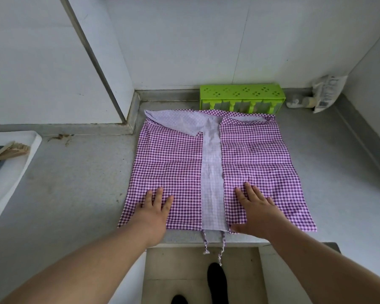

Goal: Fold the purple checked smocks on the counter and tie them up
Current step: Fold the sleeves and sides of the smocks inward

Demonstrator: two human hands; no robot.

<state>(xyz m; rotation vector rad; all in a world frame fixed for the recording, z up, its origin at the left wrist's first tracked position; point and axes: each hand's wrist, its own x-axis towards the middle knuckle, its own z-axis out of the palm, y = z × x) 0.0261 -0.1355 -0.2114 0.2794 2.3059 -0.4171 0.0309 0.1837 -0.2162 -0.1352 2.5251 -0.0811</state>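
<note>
One purple checked smock lies spread flat on the grey counter. Both side panels are folded in toward the middle, leaving a pale strip of the inner side showing between them. Two thin tie strings hang over the counter's front edge. My left hand presses flat on the left panel near the front hem, fingers straight. My right hand presses flat on the right panel, fingers spread, thumb at the hem.
A green plastic rack stands against the back wall just behind the smock. A plastic bag with small bottles sits in the back right corner. A white tray holding a brush lies at the left. Shoes show on the floor below.
</note>
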